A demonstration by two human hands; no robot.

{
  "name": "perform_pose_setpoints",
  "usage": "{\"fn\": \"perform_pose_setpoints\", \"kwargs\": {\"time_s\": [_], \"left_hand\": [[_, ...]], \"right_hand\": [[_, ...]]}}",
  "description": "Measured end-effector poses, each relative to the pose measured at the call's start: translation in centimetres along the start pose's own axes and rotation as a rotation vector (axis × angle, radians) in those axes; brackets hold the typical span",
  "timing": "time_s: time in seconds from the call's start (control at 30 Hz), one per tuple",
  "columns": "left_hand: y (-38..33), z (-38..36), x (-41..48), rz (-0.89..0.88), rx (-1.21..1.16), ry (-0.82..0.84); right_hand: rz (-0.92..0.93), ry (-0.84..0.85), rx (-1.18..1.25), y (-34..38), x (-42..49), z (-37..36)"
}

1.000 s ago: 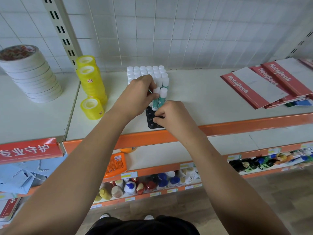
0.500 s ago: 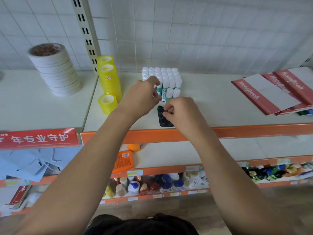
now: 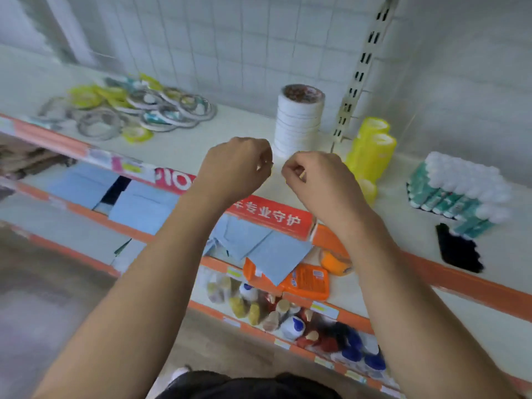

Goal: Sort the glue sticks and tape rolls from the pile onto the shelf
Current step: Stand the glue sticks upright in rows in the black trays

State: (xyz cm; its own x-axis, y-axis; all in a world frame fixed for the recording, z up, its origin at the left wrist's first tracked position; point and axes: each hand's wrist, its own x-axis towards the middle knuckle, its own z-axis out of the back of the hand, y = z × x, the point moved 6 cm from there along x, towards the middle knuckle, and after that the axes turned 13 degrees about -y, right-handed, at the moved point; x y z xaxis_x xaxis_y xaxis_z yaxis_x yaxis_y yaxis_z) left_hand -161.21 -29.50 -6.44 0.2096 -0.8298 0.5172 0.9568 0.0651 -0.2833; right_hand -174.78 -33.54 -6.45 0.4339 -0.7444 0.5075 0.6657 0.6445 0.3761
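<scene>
Both hands are up over the shelf point(image 3: 236, 122) with nothing in them that I can make out. The left hand point(image 3: 239, 165) and right hand point(image 3: 316, 180) sit close together, fingers curled into loose fists, not touching each other. It's a bit blurry though. The mixed pile of tape rolls point(image 3: 129, 110) is way off at the left end of the shelf, yellow ones and white ones all overlapping, well apart from the hands. Just behind the hands there's a tidy stack of white tape rolls point(image 3: 299, 122), and to its right, past the slotted upright, the yellow tape rolls point(image 3: 371, 151) are stacked too. Further right the glue sticks point(image 3: 460, 191) stand upright in a tight block — white caps, teal bodies — at the back of a black tray point(image 3: 457, 249) whose front part is bare. On the shelf edge below the hands is a red sign point(image 3: 267, 214), with blue paper bags point(image 3: 144, 203) and an orange pack point(image 3: 308, 280) on the lower levels.
</scene>
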Motion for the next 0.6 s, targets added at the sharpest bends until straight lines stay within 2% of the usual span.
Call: {"fn": "perform_pose_setpoints", "kwargs": {"time_s": [0.13,0.3,0.43,0.6], "left_hand": [[10.6,3.3,-1.2,0.100,0.084,-0.010],[20.6,6.2,-1.7,0.129,0.146,-0.006],[24.8,7.1,-0.7,0.117,0.147,0.000],[27.3,6.4,2.0,0.095,0.076,0.011]], "right_hand": [[0.078,0.042,0.045,7.8,2.9,-6.2],[0.065,0.054,0.078,15.0,6.7,-12.4],[0.049,0.041,0.084,18.0,8.6,-15.3],[0.008,0.035,0.066,18.2,10.5,-17.2]]}}
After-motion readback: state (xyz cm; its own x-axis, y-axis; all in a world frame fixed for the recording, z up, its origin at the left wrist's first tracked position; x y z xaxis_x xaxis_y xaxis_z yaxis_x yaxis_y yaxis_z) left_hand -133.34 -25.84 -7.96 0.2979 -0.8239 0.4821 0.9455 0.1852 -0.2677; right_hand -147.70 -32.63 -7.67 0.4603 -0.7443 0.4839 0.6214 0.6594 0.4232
